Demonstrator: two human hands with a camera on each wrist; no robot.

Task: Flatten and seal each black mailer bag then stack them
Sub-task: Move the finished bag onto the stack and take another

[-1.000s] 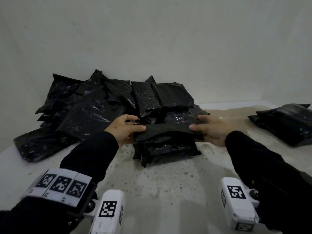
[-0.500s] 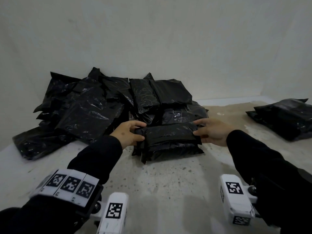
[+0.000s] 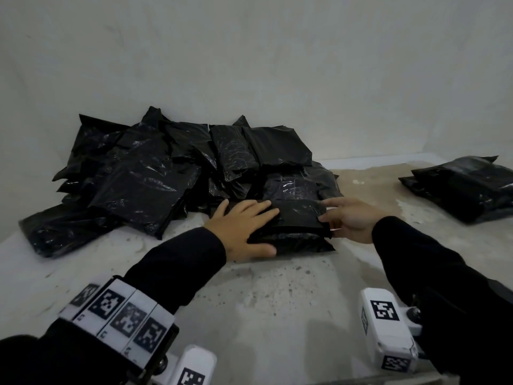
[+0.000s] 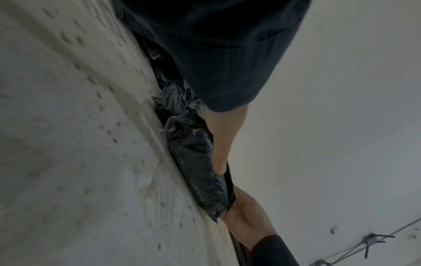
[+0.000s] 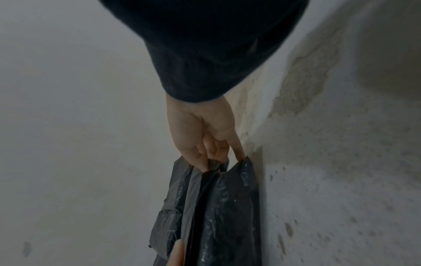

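A filled black mailer bag [image 3: 299, 220] lies on the pale concrete surface [image 3: 263, 301], just in front of the pile. My left hand [image 3: 249, 220] rests flat on the bag's left half with fingers spread, pressing down. My right hand [image 3: 330, 215] pinches the bag's right end between thumb and curled fingers. In the right wrist view the right hand [image 5: 205, 158] grips the crumpled end of the bag [image 5: 223, 207]. The left wrist view shows the bag [image 4: 196, 162] edge-on under my left hand [image 4: 219, 144].
A loose pile of several black mailer bags [image 3: 144, 173] leans against the white wall behind and to the left. A small stack of black bags [image 3: 466, 187] lies at the far right. Bare speckled concrete stretches from the bag toward me.
Both hands held the bag's folded top edge at its ends. Now the left hand has let go and lies flat on top, while the right still pinches the right end.
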